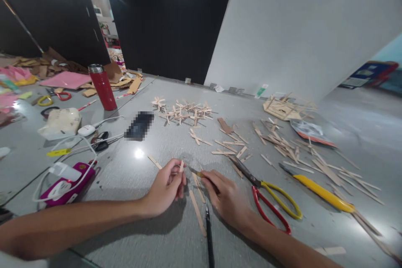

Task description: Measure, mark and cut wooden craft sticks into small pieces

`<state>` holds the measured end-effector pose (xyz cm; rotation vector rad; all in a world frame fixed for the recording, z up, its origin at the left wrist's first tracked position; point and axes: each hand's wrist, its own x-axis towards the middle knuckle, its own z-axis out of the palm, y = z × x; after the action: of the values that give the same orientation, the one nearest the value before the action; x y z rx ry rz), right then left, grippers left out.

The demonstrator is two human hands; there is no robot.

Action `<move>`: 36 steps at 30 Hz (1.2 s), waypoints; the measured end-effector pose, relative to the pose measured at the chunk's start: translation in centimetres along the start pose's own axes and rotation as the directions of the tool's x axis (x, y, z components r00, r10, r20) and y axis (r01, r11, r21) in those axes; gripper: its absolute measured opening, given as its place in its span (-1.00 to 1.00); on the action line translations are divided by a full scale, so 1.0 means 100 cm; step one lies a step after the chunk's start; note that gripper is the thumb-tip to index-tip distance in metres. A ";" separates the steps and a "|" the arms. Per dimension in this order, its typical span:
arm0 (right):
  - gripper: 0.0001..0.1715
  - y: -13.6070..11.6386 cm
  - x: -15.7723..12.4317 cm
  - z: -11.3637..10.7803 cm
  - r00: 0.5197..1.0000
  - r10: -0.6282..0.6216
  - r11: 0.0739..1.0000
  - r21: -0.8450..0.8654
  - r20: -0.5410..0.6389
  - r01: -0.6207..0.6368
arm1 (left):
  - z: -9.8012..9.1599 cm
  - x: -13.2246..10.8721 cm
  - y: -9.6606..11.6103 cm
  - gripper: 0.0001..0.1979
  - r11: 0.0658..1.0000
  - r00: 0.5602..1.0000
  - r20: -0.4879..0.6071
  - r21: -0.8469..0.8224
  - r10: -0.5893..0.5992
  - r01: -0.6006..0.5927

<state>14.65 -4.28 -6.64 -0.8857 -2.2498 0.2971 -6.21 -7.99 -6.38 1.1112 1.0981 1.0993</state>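
Observation:
My left hand (168, 185) is closed, pinching a wooden craft stick (181, 166) upright between thumb and fingers. Facing it, my right hand (224, 194) grips a small knife (196, 171) with a thin grey blade and a yellowish-brown grip. The blade points left, close to the stick; whether they touch I cannot tell. Below and between the hands lie a loose craft stick (197, 212) and a black pen (209, 234). Another stick (154, 162) lies just behind my left hand. Scissors (260, 184) with red and yellow handles rest right of my right hand.
A yellow utility knife (325, 192) lies at right among scattered sticks (282, 144). Joined stick pieces (185, 111) stand at the back, near a stick frame (282, 108). Leftward are a blurred phone (140, 125), a red bottle (103, 88) and a purple power strip (70, 184) with cables.

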 end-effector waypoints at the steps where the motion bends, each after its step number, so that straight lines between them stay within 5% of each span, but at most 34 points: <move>1: -0.71 0.000 0.000 0.000 1.000 -0.004 1.000 -0.005 0.001 0.004 | 0.000 0.000 0.000 -0.80 1.000 1.000 0.005 0.003 -0.002 0.002; 22: -0.68 0.000 -0.002 0.003 0.997 0.016 0.997 -0.074 0.072 -0.010 | -0.001 -0.001 0.005 -0.76 0.999 1.000 -0.026 0.045 0.004 -0.003; 36: -0.63 0.003 -0.001 0.008 1.000 0.006 0.985 -0.174 0.013 -0.004 | 0.000 0.002 0.002 -0.78 0.996 0.993 -0.101 0.067 0.058 -0.051</move>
<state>14.33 -4.09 -7.47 -0.9822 -2.3131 0.1096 -6.19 -7.78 -6.25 1.1518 1.1967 1.1819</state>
